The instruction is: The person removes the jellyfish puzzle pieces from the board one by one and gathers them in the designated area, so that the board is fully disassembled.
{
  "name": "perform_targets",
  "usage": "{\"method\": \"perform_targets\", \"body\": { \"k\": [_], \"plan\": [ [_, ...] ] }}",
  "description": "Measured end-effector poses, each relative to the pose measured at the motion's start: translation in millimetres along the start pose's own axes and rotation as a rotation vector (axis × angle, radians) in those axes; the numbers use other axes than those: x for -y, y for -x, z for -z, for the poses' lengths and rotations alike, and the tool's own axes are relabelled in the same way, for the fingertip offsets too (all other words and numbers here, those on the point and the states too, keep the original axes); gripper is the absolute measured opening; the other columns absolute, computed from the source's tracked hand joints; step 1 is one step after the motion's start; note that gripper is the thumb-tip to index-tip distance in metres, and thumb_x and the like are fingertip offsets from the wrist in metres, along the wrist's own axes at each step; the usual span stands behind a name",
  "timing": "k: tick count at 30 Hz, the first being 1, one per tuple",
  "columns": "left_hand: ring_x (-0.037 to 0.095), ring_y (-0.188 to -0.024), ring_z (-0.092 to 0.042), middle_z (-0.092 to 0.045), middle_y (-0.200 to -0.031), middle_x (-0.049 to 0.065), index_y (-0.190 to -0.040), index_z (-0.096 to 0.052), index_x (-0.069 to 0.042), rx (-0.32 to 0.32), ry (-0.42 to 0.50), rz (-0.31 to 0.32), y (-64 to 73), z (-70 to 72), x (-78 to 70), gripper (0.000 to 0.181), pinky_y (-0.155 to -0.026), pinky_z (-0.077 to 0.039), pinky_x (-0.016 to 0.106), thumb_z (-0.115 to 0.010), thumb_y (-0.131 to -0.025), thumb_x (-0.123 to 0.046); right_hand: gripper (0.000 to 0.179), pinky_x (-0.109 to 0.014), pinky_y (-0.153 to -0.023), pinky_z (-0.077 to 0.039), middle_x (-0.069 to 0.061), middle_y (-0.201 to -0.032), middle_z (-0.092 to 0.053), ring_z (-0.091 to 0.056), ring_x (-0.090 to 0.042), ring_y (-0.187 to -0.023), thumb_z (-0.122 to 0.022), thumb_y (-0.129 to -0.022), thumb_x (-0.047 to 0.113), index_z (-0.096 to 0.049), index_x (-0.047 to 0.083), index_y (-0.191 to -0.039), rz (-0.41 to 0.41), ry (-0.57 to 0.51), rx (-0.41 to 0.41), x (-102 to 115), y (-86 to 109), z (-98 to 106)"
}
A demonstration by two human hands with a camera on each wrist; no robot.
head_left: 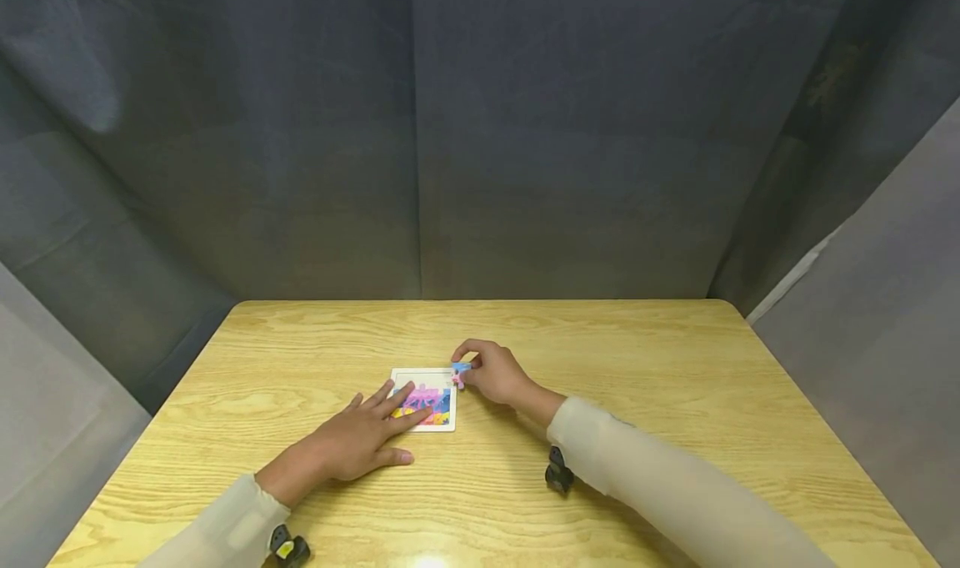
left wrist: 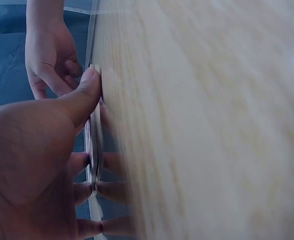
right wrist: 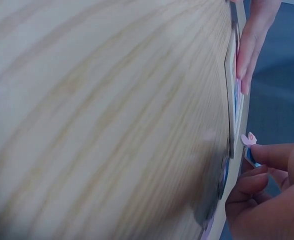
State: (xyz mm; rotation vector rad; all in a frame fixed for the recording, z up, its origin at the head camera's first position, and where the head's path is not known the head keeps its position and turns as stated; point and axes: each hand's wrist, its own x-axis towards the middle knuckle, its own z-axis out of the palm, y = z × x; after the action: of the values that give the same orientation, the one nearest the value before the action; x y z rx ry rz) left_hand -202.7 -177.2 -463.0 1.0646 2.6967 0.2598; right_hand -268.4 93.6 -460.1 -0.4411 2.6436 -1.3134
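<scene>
"Pink-and-blue puzzle piece point(head_left: 459, 375): where?"
"Right hand point(head_left: 498, 374) pinches it at the upper right corner of the white-framed rectangular puzzle point(head_left: 453, 409); left hand point(head_left: 360, 439) lies spread across that. Probably placing; next, align and lower."

Head view high, wrists' near tabletop point(head_left: 487, 472)

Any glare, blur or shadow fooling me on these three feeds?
Head: white glare on the table at the bottom edge, away from the puzzle board. Left wrist: bluish cast, soft wood grain, glare at the right edge. Right wrist: bluish too, glare at the left edge, blurry dark shadow beside the right hand.
</scene>
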Motion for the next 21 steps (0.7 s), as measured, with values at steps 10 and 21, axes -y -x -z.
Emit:
{"method": "perform_targets", "body": {
  "k": [10,21],
  "plan": [
    [0.049,-0.155,-0.011,-0.013,-0.172,0.015,-0.163,-0.031,-0.031,0.0,0.009,-0.001,0.1,2.0,-1.5,0.068,-0.111,-0.024,0.079,-0.049,-0.103,-0.059,0.02,-0.027,-0.058,-0.041,-0.006,-0.082,-0.061,-0.048,-0.014,-0.065,-0.07,-0.097,0.001,-0.071,0.012,-0.113,-0.032,-0.018,-0.024,-9.4,6.6,14.9],
    [0.049,-0.156,-0.01,-0.011,-0.172,0.015,-0.163,-0.03,-0.032,0.008,0.01,0.001,0.2,1.4,-1.2,0.069,-0.112,-0.022,0.079,-0.048,-0.103,-0.06,0.022,-0.024,-0.055,-0.04,-0.007,-0.078,-0.057,-0.045,-0.014,-0.061,-0.069,-0.097,0.0,-0.07,0.01,-0.116,-0.067,-0.044,-0.033,-23.7,15.7,31.8]
  ]
}}
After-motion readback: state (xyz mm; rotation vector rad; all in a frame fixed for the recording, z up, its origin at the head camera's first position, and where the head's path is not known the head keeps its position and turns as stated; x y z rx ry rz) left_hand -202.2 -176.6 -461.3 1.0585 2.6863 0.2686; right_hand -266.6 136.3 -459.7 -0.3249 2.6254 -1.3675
